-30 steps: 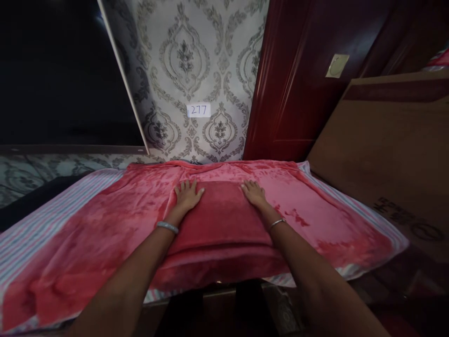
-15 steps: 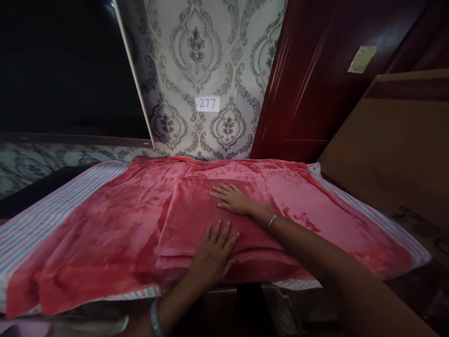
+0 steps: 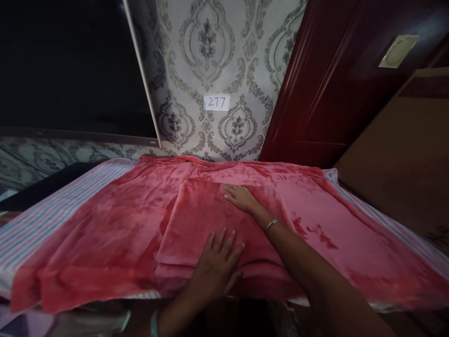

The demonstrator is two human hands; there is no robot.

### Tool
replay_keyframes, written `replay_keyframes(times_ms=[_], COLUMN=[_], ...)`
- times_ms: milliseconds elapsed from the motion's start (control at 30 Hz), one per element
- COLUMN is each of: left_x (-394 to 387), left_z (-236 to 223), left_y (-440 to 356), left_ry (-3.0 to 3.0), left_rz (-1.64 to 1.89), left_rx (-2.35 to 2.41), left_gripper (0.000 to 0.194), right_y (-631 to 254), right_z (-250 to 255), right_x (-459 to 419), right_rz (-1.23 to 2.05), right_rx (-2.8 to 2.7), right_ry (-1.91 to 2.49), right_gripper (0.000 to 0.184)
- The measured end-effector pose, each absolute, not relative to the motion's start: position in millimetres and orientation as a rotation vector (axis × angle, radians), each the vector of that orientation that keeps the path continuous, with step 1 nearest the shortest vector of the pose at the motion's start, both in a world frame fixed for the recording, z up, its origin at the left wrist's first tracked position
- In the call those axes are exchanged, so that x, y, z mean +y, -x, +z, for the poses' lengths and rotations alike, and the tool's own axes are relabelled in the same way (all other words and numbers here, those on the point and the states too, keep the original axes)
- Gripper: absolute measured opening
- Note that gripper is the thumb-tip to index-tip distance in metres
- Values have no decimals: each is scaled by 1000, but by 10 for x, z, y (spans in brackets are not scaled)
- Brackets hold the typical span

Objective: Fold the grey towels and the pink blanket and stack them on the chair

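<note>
A folded plush piece, rose red and in several layers (image 3: 196, 215), lies on a larger red plush blanket (image 3: 115, 224). My left hand (image 3: 218, 262) rests palm down on the folded piece near its front edge, fingers spread. Farther back, toward its rear right part, my right hand (image 3: 242, 198) is laid flat with the fingers stretched out. Neither hand grips anything. My right forearm covers part of the folded piece's right side.
Under the red blanket is a striped cloth (image 3: 66, 201). A dark television screen (image 3: 70, 65) stands back left, before the patterned wall with a "277" label (image 3: 216, 102). To the right are a dark red wooden panel (image 3: 326, 93) and a large cardboard box (image 3: 403, 154).
The view has shifted slightly, so the wall and box sit farther right. Both hands remain flat on the folded piece; the right hand's fingers look closer together.
</note>
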State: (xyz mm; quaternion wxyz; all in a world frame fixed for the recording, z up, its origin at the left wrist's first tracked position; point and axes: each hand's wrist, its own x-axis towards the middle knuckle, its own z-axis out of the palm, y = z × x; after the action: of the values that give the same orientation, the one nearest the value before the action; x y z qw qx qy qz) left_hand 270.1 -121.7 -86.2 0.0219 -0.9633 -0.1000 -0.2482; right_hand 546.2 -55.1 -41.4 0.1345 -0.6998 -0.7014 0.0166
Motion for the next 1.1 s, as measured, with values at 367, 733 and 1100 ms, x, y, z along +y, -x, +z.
replay_keyframes(times_ms=[367,733,1100], left_x=[-1220,-1226,-1149], left_z=[-651,-940,-1154], left_y=[-2525,-2149,-2201], left_ry=[3020,2706,2683], left_rz=[-807,-953,-1033], left_rx=[-314,-713,-720], left_gripper=[53,66,82], right_y=[-5043,-4265,-4311], right_z=[-83,-27,-243], right_x=[-711,-183,213], right_rz=[99,167,164], right_rx=[-2069,-2513,-2289], right_ry=[2161,1753,1790], right_gripper=[63,63,64])
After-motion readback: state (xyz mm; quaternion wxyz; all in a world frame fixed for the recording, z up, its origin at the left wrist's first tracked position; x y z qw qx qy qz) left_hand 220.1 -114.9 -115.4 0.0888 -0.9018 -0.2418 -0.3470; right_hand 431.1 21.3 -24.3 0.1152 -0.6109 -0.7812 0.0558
